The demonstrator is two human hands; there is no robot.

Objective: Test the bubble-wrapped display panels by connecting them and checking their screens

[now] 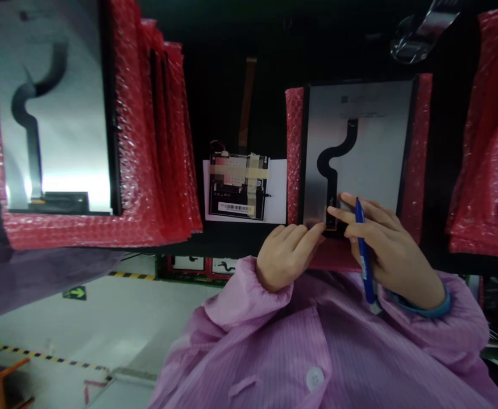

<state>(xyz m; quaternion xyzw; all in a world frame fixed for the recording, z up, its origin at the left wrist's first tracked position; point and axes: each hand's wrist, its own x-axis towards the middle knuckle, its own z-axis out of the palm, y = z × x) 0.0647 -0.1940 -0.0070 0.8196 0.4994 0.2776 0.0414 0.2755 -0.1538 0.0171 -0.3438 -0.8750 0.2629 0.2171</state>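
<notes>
In front of me a display panel [370,147] lies face down on a sheet of red bubble wrap [416,136]. A black S-shaped flex cable [328,159] runs along its silver back. My left hand [289,253] touches the panel's lower edge near the cable's end, its fingers curled; whether anything is between them is hidden. Across the lower part of the panel rests my right hand [383,244], with a blue marker pen [364,255] held between its fingers. Its index finger touches the cable's lower end.
On the left stands a stack of panels in red bubble wrap [159,142], a bare panel [74,125] on top. A taped circuit board with battery [238,184] lies on white paper [278,187]. More bubble wrap [483,142] is at right; a tape roll [415,42] sits at the back.
</notes>
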